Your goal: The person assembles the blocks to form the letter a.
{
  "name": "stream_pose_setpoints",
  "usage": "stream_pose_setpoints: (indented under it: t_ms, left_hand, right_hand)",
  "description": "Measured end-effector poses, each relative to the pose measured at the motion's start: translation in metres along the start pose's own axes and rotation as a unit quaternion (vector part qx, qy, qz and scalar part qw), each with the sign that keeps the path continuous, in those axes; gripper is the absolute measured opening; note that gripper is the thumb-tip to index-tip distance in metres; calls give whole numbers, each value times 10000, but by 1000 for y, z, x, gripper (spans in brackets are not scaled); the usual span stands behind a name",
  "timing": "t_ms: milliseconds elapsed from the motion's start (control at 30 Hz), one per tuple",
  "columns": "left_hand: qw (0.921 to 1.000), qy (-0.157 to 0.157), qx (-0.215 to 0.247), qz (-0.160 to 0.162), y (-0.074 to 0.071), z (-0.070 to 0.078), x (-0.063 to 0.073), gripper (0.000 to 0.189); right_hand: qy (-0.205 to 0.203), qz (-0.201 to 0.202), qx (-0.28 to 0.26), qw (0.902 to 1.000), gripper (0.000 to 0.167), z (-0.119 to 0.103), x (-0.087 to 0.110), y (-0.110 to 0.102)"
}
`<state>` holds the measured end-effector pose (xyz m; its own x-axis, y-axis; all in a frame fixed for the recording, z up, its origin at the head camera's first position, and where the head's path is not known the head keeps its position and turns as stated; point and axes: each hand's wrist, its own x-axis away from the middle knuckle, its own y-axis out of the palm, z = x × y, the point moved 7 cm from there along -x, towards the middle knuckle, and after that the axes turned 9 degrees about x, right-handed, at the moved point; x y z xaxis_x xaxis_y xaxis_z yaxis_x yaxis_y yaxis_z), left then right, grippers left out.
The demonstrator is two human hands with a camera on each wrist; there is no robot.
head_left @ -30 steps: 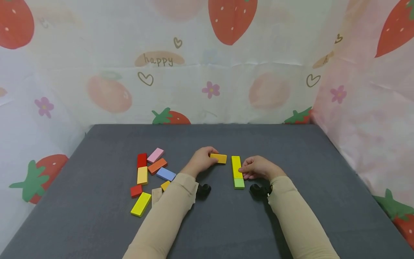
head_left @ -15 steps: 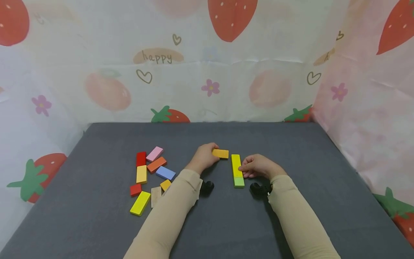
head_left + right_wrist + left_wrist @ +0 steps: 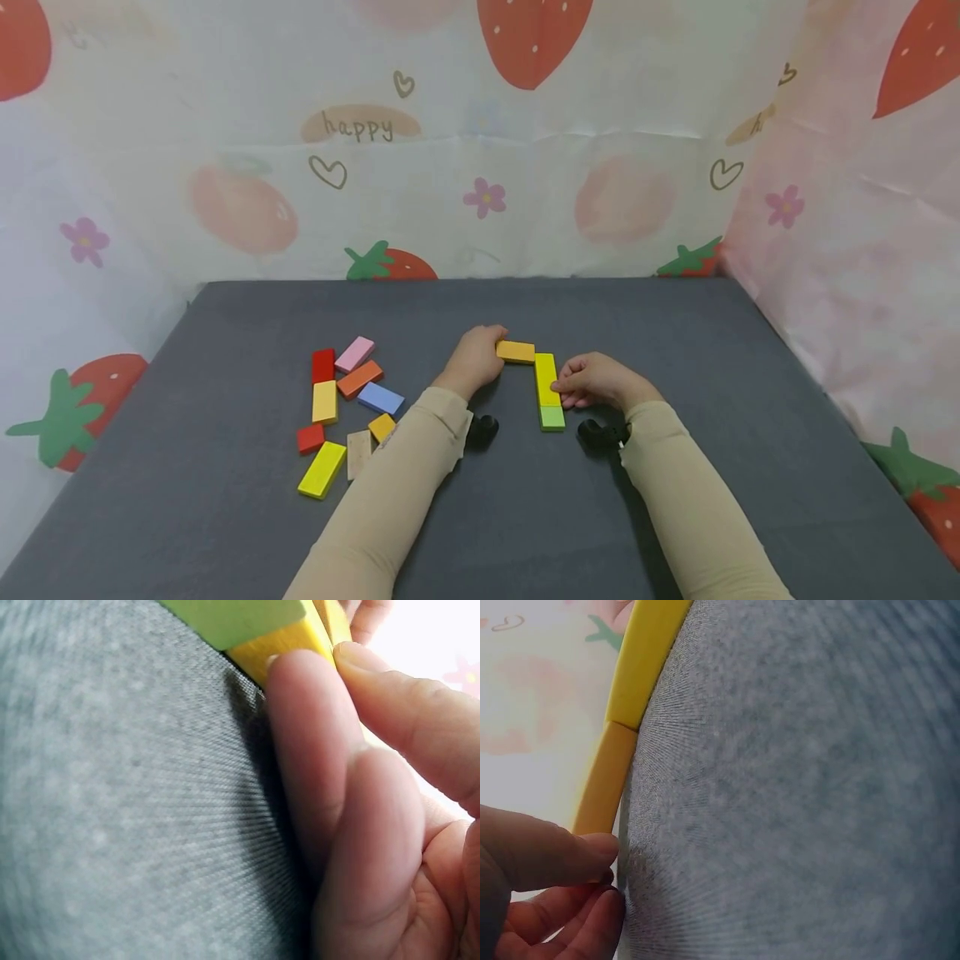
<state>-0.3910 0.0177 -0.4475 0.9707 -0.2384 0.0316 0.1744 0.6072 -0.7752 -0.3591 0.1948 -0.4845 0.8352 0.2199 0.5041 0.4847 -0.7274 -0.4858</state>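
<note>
My left hand (image 3: 474, 358) pinches the left end of an amber block (image 3: 516, 352) lying on the grey cloth. In the left wrist view the amber block's far end meets the end of a yellow block (image 3: 646, 664). The head view shows that yellow block running lengthwise, with a light green block (image 3: 552, 418) against its near end; the three form a bent line. At the yellow block's right side, my right hand (image 3: 600, 382) holds it with thumb and index finger. In the right wrist view the thumb (image 3: 367, 658) is over its top edge and the other fingers are bent.
Loose blocks lie left of my left arm: red (image 3: 323, 365), pink (image 3: 355, 354), orange (image 3: 360, 379), blue (image 3: 381, 398), pale yellow (image 3: 325, 402), wood-coloured (image 3: 359, 454) and bright yellow (image 3: 322, 469) among them. A printed cloth hangs behind the table (image 3: 480, 533).
My left hand has moved the amber block right and slightly away from me, closing the gap to the yellow block's far end. My right hand stays at the yellow block. The head view shifts slightly.
</note>
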Motion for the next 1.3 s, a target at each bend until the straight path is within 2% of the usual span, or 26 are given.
stream_pose_setpoints:
  t_ms: [367, 833, 1300]
  left_hand:
    - [9998, 88, -183, -33, -1, 2, 3, 30]
    - [9998, -18, -119, -163, -1, 2, 4, 32]
    - [9999, -32, -60, -117, -2, -2, 5, 33]
  right_hand:
    - [-21, -27, -21, 10000, 20, -1, 0, 0]
    - [-101, -90, 88, 9999, 24, 0, -4, -1]
    - [-177, -122, 54, 9998, 25, 1, -4, 0]
